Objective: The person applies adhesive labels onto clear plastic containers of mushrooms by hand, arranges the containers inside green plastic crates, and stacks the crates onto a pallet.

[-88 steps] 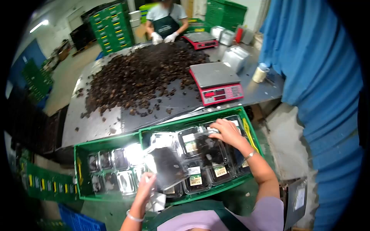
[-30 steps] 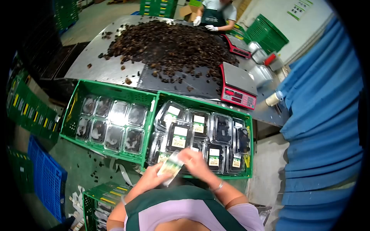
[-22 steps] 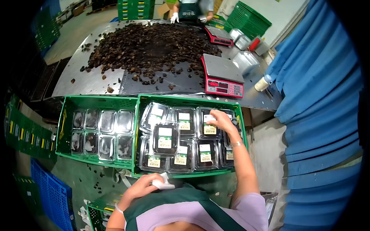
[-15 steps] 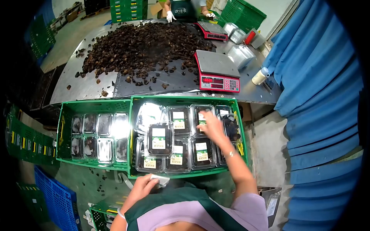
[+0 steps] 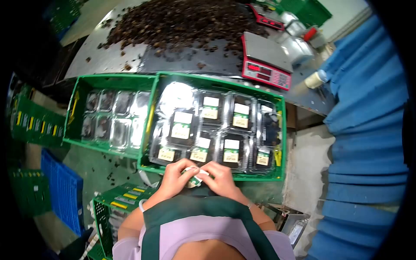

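In front of my chest, my left hand [image 5: 177, 177] is closed on a small stack of white and green labels [image 5: 193, 182]. Beside it, the fingers of my right hand [image 5: 221, 179] pinch at the edge of the same labels. Just beyond both hands is a green crate [image 5: 212, 175] with clear plastic boxes of dark food. Most of these, such as a box [image 5: 241, 113] in the back row, carry a white, green and cream label. One box [image 5: 271, 129] on top at the right shows no label.
An adjoining green crate [image 5: 108, 150] on the left holds several clear boxes [image 5: 123, 102]. Behind, a metal table [image 5: 97, 56] bears a heap of dark pieces [image 5: 173, 21], a red scale [image 5: 266, 60] and a bottle [image 5: 315, 79]. Blue curtain [image 5: 364, 130] hangs at the right.
My right hand has left a box in the back row and come to the labels at my left hand. The label on that box shows uncovered. The view has tilted down.
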The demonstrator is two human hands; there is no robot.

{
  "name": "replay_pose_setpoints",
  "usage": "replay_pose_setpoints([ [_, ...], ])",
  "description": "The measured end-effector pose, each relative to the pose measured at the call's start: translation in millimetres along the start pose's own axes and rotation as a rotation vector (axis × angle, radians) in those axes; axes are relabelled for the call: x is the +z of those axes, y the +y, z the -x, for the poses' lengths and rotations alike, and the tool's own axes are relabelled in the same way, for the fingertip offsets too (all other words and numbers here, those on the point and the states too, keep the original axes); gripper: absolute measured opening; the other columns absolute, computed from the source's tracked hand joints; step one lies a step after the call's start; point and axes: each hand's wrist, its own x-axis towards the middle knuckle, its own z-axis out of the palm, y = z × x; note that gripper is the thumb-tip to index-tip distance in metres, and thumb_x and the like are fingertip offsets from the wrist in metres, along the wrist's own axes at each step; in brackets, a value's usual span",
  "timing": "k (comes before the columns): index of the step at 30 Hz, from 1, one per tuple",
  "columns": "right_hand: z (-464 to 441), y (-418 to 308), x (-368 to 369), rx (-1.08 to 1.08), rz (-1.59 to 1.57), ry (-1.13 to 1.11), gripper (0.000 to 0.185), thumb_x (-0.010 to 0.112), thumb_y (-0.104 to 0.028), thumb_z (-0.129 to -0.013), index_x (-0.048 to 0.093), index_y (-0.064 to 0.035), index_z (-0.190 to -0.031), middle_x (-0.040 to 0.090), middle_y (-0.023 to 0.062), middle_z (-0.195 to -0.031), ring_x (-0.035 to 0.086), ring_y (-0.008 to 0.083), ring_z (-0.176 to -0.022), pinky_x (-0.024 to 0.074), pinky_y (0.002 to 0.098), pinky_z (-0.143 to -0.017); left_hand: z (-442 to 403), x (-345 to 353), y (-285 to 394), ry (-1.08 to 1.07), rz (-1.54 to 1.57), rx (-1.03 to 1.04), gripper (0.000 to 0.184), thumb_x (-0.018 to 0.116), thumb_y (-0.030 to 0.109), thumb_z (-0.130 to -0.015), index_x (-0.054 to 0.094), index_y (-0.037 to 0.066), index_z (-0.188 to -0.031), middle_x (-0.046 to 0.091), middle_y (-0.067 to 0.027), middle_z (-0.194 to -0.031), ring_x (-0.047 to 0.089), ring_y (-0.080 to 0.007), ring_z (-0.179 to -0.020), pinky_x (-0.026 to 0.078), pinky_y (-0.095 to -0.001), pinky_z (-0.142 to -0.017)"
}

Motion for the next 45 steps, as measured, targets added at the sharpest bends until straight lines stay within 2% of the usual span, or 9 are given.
replay_pose_setpoints([
  [3, 1, -3, -19, -0.048, 0.045, 0.1, 0.009, 0.063, -0.01, -0.08, 0.061, -0.0013, -0.082, 0.059, 0.0118, -0.073, 0.058, 0.0282, -0.062, 0.0448, 0.034, -0.055, -5, 8, -8, -0.065, -0.015, -0.125, 0.019, 0.066, 0.016, -0.079, 0.058, 0.0, -0.072, 0.056, -0.004, -0.058, 0.046, -0.0057, -0.056, 0.038, -0.0249, -0.051],
  [7, -25, 33, -127, 0.189, 0.092, 0.529, 0.012, 0.059, -0.012, -0.084, 0.053, -0.0009, -0.083, 0.059, 0.0058, -0.075, 0.056, 0.0126, -0.068, 0.0439, 0.0285, -0.058, -5, 16, 30, -0.419, -0.325, -0.013, 0.018, 0.053, 0.019, -0.087, 0.057, 0.008, -0.101, 0.063, -0.0171, -0.075, 0.063, -0.0336, -0.074, 0.046, -0.0372, -0.063],
  [11, -45, 99, -219, 0.227, 0.645, 0.335, 0.033, 0.071, -0.019, -0.071, 0.052, -0.0001, -0.09, 0.06, 0.0165, -0.088, 0.059, 0.0322, -0.078, 0.048, 0.0365, -0.067, -3, 7, 27, -0.448, -0.281, 0.006, 0.019, 0.048, 0.012, -0.089, 0.058, 0.01, -0.104, 0.058, -0.014, -0.072, 0.056, -0.0244, -0.062, 0.043, -0.0323, -0.06],
  [13, -37, 159, -226, 0.055, 0.94, 0.175, 0.047, 0.075, -0.025, -0.067, 0.052, -0.0026, -0.101, 0.059, 0.0157, -0.093, 0.058, 0.0338, -0.082, 0.048, 0.0381, -0.069, -1, 2, 7, -0.367, -0.166, 0.042, 0.017, 0.047, 0.011, -0.089, 0.057, 0.005, -0.102, 0.047, -0.0056, -0.064, 0.041, -0.0101, -0.057, 0.036, -0.0269, -0.053],
  [16, -51, 129, -204, 0.34, 1.305, 0.114, 0.077, 0.078, -0.03, -0.06, 0.042, -0.0096, -0.125, 0.056, 0.0136, -0.092, 0.058, 0.0288, -0.084, 0.0469, 0.0386, -0.067, 0, -4, -4, -0.296, -0.049, -0.021, 0.014, 0.047, 0.011, -0.09, 0.054, 0.003, -0.098, 0.048, -0.0022, -0.067, 0.041, -0.0082, -0.06, 0.035, -0.0248, -0.055],
  [19, -66, 38, -161, -0.045, 0.648, 0.257, 0.042, 0.072, -0.014, -0.067, 0.058, -0.0044, -0.106, 0.057, 0.0116, -0.084, 0.055, 0.0252, -0.066, 0.0456, 0.0319, -0.06, 1, -2, -10, -0.269, 0.05, -0.102, 0.011, 0.049, 0.01, -0.089, 0.052, 0.003, -0.097, 0.048, 0.0004, -0.074, 0.041, -0.0059, -0.065, 0.034, -0.0228, -0.057],
  [24, -36, -90, -92, -0.452, -0.413, -0.72, 0.009, 0.064, -0.015, -0.076, 0.062, -0.0087, -0.071, 0.056, 0.0131, -0.108, 0.053, 0.0309, -0.102, 0.0457, 0.038, -0.079, 2, -2, -15, -0.271, 0.055, -0.065, 0.012, 0.053, 0.012, -0.088, 0.051, 0.003, -0.096, 0.047, 0.0015, -0.075, 0.04, -0.005, -0.067, 0.034, -0.0218, -0.058],
  [32, -47, -91, -59, -0.837, -0.236, -0.799, 0.028, 0.065, -0.031, -0.074, 0.055, -0.0071, -0.063, 0.046, 0.0134, -0.13, 0.033, 0.0375, -0.127, 0.0359, 0.0535, -0.091, 12, -6, -8, -0.203, 0.135, -0.14, 0.012, 0.054, 0.011, -0.086, 0.052, 0.002, -0.094, 0.05, 0.0009, -0.073, 0.043, -0.0048, -0.066, 0.036, -0.0225, -0.057],
  [45, -21, -110, -53, -0.987, 0.082, -0.871, 0.017, 0.062, -0.025, -0.078, 0.063, -0.0085, -0.075, 0.055, 0.0112, -0.117, 0.046, 0.0304, -0.12, 0.0356, 0.0504, -0.093, 23, -34, -22, -0.196, 0.091, -0.083, 0.013, 0.055, 0.009, -0.087, 0.05, 0.004, -0.097, 0.051, -0.0001, -0.089, 0.047, -0.0064, -0.08, 0.041, -0.0216, -0.07],
])
